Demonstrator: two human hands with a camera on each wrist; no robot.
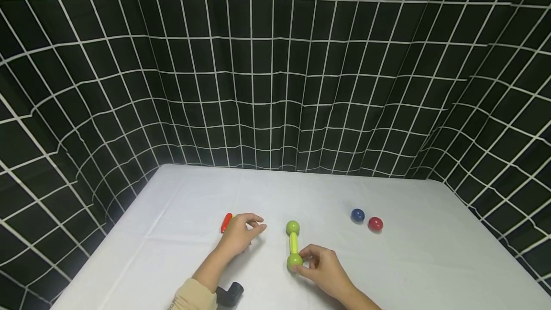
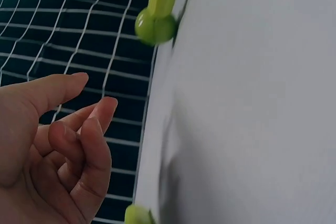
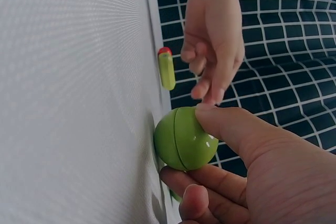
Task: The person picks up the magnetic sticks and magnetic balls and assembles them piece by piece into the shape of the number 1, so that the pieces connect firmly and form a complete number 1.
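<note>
A green dumbbell-shaped toy (image 1: 293,244), two round balls joined by a yellow-green bar, lies lengthwise on the white table. My right hand (image 1: 325,269) pinches its near ball (image 3: 184,139) between thumb and fingers, as the right wrist view shows close up. To the left of the toy, my left hand (image 1: 241,236) hovers over the cloth with loosely bent fingers and nothing in them. In the left wrist view the toy's far part (image 2: 157,24) appears beyond the left fingertips (image 2: 107,106). Just behind the left hand lies a red bar (image 1: 226,223) beside a yellow-green bar (image 3: 167,72), mostly hidden in the head view.
A blue ball (image 1: 358,215) and a red ball (image 1: 376,224) sit close together on the right side. Near the left forearm is a black bent object (image 1: 230,294), partly covered by the sleeve. Dark grid-patterned curtains (image 1: 275,85) surround the white-covered table (image 1: 430,252).
</note>
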